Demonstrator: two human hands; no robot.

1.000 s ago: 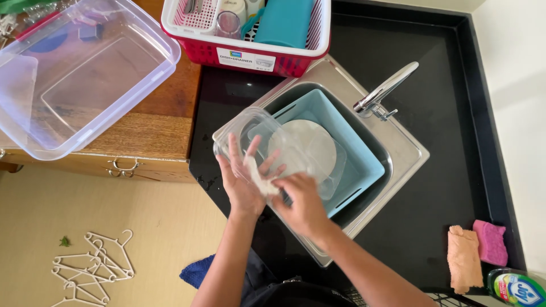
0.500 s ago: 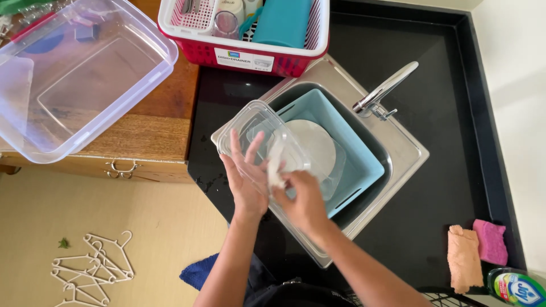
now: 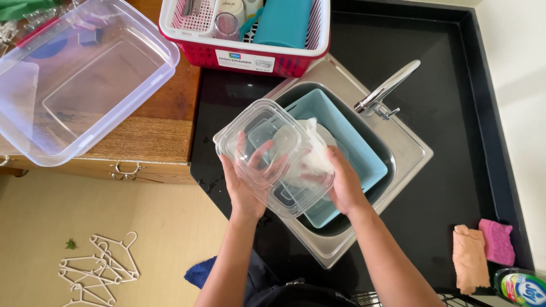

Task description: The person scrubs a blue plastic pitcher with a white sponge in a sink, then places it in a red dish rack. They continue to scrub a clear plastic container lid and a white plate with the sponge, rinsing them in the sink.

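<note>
I hold a clear plastic container lid (image 3: 267, 150) flat above the sink (image 3: 406, 153). My left hand (image 3: 245, 181) supports it from underneath, fingers spread against it. My right hand (image 3: 335, 181) presses a white cloth or sponge (image 3: 311, 154) onto the lid's right part. Below the lid, a light blue tub (image 3: 347, 142) sits in the steel sink basin. The tap (image 3: 387, 88) reaches over the sink's far right corner.
A red and white dish drainer (image 3: 244, 54) with cups and a teal item stands behind the sink. A large clear plastic box (image 3: 85, 79) rests on the wooden cabinet at left. Orange and pink cloths (image 3: 483, 253) and a soap bottle (image 3: 520, 287) lie at right. White hangers (image 3: 99, 267) lie on the floor.
The lid has been turned and lifted flatter towards me, and my right hand with the white cloth has moved across it to the right.
</note>
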